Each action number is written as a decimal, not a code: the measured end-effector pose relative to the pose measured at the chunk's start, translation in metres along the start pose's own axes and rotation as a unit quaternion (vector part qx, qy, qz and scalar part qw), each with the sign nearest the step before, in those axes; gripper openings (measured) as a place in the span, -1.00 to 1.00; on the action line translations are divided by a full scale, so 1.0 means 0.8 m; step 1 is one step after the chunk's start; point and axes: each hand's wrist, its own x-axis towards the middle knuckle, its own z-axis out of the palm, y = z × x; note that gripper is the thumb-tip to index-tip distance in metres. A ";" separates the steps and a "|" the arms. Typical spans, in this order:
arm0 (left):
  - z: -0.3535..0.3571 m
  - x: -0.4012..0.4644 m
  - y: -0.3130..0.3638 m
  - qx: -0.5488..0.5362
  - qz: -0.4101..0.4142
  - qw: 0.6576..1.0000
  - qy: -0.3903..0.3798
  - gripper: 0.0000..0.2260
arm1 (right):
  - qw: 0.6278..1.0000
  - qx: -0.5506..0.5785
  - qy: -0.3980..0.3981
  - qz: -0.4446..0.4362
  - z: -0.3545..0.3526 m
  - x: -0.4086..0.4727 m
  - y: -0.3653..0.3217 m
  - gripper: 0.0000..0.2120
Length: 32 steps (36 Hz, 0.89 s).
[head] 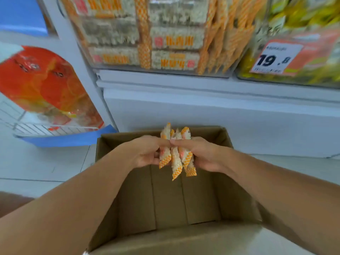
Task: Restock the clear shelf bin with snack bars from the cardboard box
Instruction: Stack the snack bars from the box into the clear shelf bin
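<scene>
The cardboard box (169, 196) below looks bare inside. Over it, the left hand (145, 153) and right hand (200, 153) together clutch about four snack bars (175, 159), ends splayed; a loose one could slip back down on the lift. Beyond, the clear shelf bin (147, 34) already sits near full, so cramming might spill bars.

Both hands lift a bundle of snack bars (175, 155) over the open cardboard box (128, 196).

We see the left hand (145, 153) and right hand (202, 155) gripping the orange-and-white wrapped bars from either side, fingertips meeting across the bundle, which stands roughly upright. Above, the clear shelf bin (147, 34) holds stacked bars of the same kind; beside it, a price tag (276, 57) reads 19.8. At left stands an orange package (42, 80).
</scene>
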 end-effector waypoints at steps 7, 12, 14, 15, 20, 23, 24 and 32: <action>0.078 -0.116 0.122 -0.006 0.093 0.994 -0.054 -0.60 | 0.970 -0.227 0.003 -0.092 0.024 -0.133 -0.123 -0.40; 0.096 -0.171 0.188 0.015 0.205 0.975 0.081 -0.12 | 0.948 -0.268 -0.001 -0.169 0.049 -0.199 -0.192 -0.56; 0.099 -0.183 0.204 0.007 0.271 0.958 0.092 -0.18 | 0.937 -0.271 0.034 -0.217 0.049 -0.208 -0.207 -0.50; 0.099 -0.185 0.208 -0.007 0.300 0.949 0.096 -0.34 | 0.926 -0.280 0.070 -0.242 0.049 -0.209 -0.212 -0.30; 0.091 -0.167 0.210 -0.070 0.335 0.928 0.149 -0.09 | 0.842 -0.347 0.226 -0.345 0.023 -0.195 -0.221 -0.33; 0.094 -0.158 0.217 -0.088 0.325 0.931 0.142 0.03 | 0.816 -0.379 0.221 -0.376 0.008 -0.187 -0.234 -0.58; 0.093 -0.156 0.222 -0.088 0.331 0.929 0.142 -0.05 | 0.815 -0.376 0.223 -0.380 0.004 -0.185 -0.240 -0.61; 0.084 -0.167 0.253 -0.048 0.379 0.918 0.105 -0.64 | 0.767 -0.374 0.256 -0.454 -0.009 -0.173 -0.272 -0.67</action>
